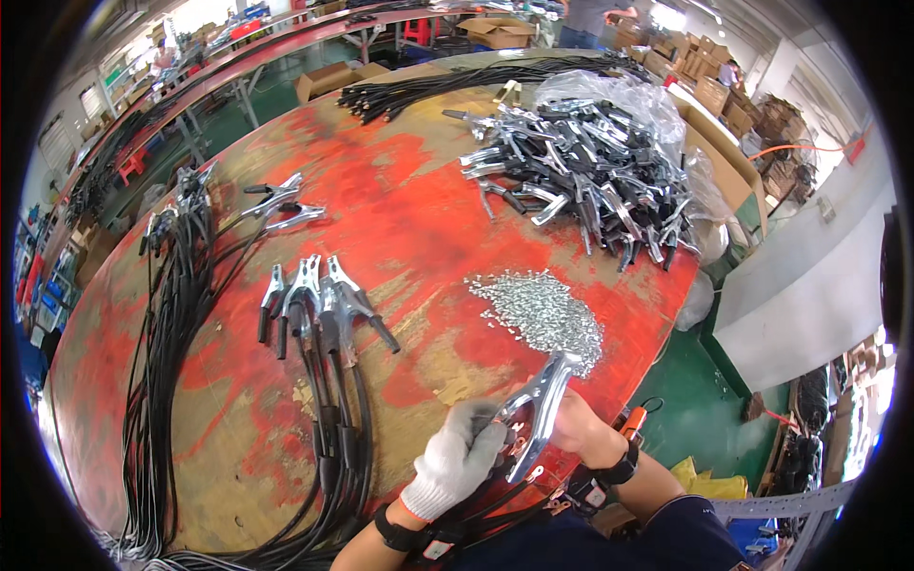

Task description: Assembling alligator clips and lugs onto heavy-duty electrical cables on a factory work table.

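At the table's near edge my right hand [583, 428], bare, is closed on a silver metal battery clamp [545, 407]. Its jaws and handles stand tilted in front of my fingers, which are partly hidden behind it. My left hand [455, 459], in a white knit glove, has its fingers bent in against the clamp's left side. Small copper-coloured terminals [519, 443] show between the hands, near black cable. Whether the glove grips a terminal or the clamp itself is hidden. Just beyond the clamp lies a pile of small silver rivets or screws [547, 312], too small to tell which.
A big heap of silver-and-black clamps [581, 176] fills the far right of the worn red table [419, 228]. Cables with clamps attached [319, 295] lie left of my hands; a long black cable bundle [157, 381] runs farther left. More cables [476, 81] lie along the back.
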{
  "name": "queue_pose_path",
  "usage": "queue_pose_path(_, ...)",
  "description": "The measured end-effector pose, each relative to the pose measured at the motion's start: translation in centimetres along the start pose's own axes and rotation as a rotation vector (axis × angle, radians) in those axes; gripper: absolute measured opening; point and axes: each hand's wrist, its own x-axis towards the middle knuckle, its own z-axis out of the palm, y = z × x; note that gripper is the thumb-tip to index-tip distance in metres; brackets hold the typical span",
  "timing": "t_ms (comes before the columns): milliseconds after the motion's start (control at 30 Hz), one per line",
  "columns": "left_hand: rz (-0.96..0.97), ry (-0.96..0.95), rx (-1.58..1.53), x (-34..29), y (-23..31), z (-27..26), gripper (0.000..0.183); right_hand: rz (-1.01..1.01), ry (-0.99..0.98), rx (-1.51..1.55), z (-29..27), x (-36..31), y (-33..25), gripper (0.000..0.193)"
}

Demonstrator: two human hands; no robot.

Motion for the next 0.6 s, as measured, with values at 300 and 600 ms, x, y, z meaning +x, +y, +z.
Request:
queue_pose_path(300,0.134,0.146,-0.081,0.4,-1.3,-0.9,0.024,-0.445,0.362,-1.608,-2.4,-3.7,-2.4,0.025)
queue_pose_path(600,-0.052,0.155,-0.441,2.0,-0.4,-0.6,0.026,-0.596,0.575,-1.879,-8.1,-2.5,-2.6,0.008)
